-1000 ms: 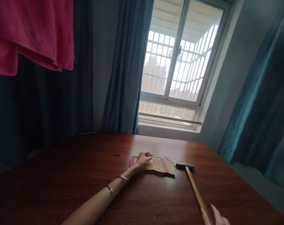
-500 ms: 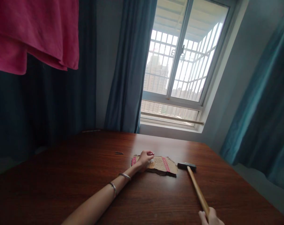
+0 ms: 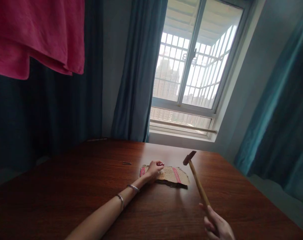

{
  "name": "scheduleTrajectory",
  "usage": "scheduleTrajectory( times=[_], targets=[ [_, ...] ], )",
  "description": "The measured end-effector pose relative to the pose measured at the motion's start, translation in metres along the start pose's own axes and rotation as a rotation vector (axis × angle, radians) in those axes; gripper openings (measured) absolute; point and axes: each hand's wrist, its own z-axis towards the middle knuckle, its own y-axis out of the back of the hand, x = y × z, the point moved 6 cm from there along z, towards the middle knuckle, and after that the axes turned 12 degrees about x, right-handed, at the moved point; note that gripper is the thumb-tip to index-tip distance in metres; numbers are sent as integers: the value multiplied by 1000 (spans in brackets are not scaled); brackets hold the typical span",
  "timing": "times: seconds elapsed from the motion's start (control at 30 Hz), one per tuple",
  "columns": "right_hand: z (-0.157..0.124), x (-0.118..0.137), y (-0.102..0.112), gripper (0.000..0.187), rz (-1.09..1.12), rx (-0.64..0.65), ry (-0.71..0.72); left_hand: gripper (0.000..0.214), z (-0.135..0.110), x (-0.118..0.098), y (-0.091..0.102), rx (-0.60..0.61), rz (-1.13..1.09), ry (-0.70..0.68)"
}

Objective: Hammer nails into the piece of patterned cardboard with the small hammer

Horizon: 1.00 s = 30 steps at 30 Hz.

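My left hand [image 3: 153, 170] rests on a torn piece of cardboard [image 3: 173, 175] with pink stripes and many small holes, fingers pinched on something small that I cannot make out. My right hand [image 3: 216, 226] grips the end of a wooden-handled hammer [image 3: 196, 178]. The hammer is lifted off the table and its dark head [image 3: 189, 157] hangs above the right end of the cardboard. Two bracelets sit on my left forearm.
The brown wooden table [image 3: 78, 193] carries a small dark nail [image 3: 127, 163] left of the cardboard. Blue curtains [image 3: 136, 73] flank a barred window [image 3: 191, 66] beyond the far edge. A pink cloth [image 3: 36, 33] hangs at upper left.
My right hand closed on the hammer handle and raised it. The head left the table and swung up and left, towards the cardboard. My left hand stayed put.
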Motion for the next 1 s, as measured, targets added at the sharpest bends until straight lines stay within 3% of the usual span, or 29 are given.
scheduleTrajectory(
  times=[0.2, 0.37, 0.67, 1.0],
  targets=[
    [9, 4, -53, 52, 8, 141, -39, 22, -1, -2, 0, 4, -19, -17],
    [15, 1, -76, 54, 21, 219, -42, 19, -2, -4, -1, 19, -61, -16],
    [18, 5, -85, 52, 11, 267, -68, 20, -1, -1, -1, 23, -55, -14],
    [22, 1, -81, 53, 54, 297, -82, 18, -1, -1, -1, 15, -44, -6]
  ],
)
